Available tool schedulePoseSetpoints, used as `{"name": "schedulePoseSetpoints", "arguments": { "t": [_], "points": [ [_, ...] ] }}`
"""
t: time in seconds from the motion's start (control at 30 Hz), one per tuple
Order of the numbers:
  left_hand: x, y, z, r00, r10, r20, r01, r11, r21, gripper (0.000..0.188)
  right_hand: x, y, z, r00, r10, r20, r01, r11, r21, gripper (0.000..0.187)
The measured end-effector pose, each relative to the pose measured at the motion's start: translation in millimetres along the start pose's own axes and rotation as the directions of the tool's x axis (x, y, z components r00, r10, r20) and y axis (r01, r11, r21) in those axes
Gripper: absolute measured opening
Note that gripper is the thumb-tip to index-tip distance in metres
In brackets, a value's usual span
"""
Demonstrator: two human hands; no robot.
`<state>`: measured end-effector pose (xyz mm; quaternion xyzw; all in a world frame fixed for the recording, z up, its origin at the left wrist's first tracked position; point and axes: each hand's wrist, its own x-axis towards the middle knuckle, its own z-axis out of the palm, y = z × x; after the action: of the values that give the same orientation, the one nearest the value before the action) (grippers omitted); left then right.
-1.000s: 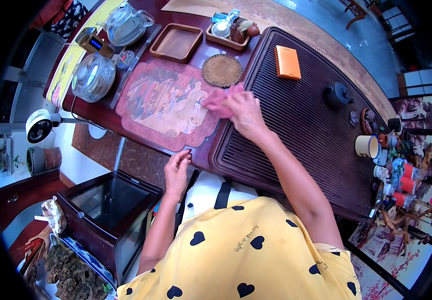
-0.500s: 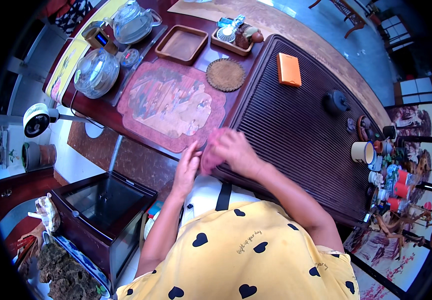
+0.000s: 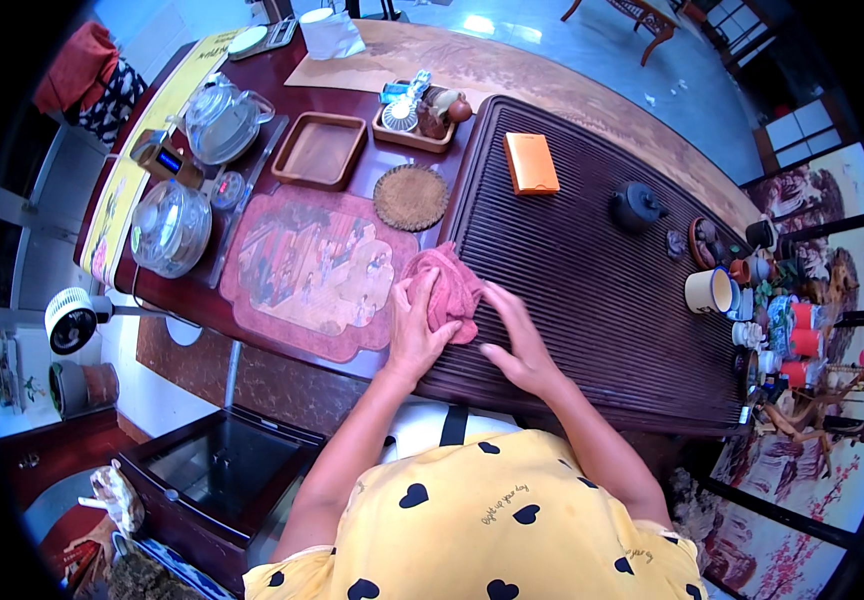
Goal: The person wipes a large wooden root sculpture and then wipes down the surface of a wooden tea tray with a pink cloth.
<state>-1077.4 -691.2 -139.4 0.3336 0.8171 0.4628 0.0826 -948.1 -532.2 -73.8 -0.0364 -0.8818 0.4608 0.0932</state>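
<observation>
A crumpled pink cloth (image 3: pixel 455 288) sits at the near left edge of the dark ribbed tea tray (image 3: pixel 582 270). My left hand (image 3: pixel 417 328) is closed on its left side, fingers pressed into the folds. Just right of the cloth, my right hand (image 3: pixel 520 345) hovers at the tray with fingers and thumb apart, holding nothing. To the left of my hands lies a reddish placemat (image 3: pixel 297 270) with a painted scene. A round brown woven coaster (image 3: pixel 411 197) rests beyond it.
An orange box (image 3: pixel 532 164) and a dark teapot (image 3: pixel 637 206) stand on the tray, with a white cup (image 3: pixel 709 292) at its right. Two glass kettles (image 3: pixel 222 125), a square wooden tray (image 3: pixel 320 150) and a small filled tray (image 3: pixel 414 135) occupy the far left. A glass-topped cabinet (image 3: pixel 227 470) stands near left.
The cloth has shifted from my right hand to my left and up onto the tray edge. My right hand has let go and opened. The view has shifted a little.
</observation>
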Motion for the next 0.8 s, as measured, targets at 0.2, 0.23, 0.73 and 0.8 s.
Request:
{"name": "schedulePoseSetpoints", "arguments": {
  "t": [0.2, 0.23, 0.73, 0.8],
  "points": [
    [25, 1, 20, 0.987, 0.144, -0.077, -0.128, 0.975, 0.183, 0.085, -108, 19, -7, 0.896, 0.244, -0.37, -0.37, 0.871, -0.323, 0.048],
    [34, 4, 22, 0.983, 0.152, -0.102, -0.13, 0.972, 0.193, 0.075, -119, 21, -3, 0.896, 0.241, -0.374, -0.381, 0.849, -0.366, 0.048],
    [217, -17, 67, 0.959, 0.28, -0.048, -0.266, 0.943, 0.201, 0.048, -129, 26, 17, 0.857, 0.247, -0.453, -0.481, 0.701, -0.527, 0.05],
    [195, -14, 59, 0.964, 0.263, -0.031, -0.255, 0.955, 0.153, 0.054, -128, 26, 17, 0.853, 0.264, -0.45, -0.489, 0.708, -0.51, 0.052]
  ]
}}
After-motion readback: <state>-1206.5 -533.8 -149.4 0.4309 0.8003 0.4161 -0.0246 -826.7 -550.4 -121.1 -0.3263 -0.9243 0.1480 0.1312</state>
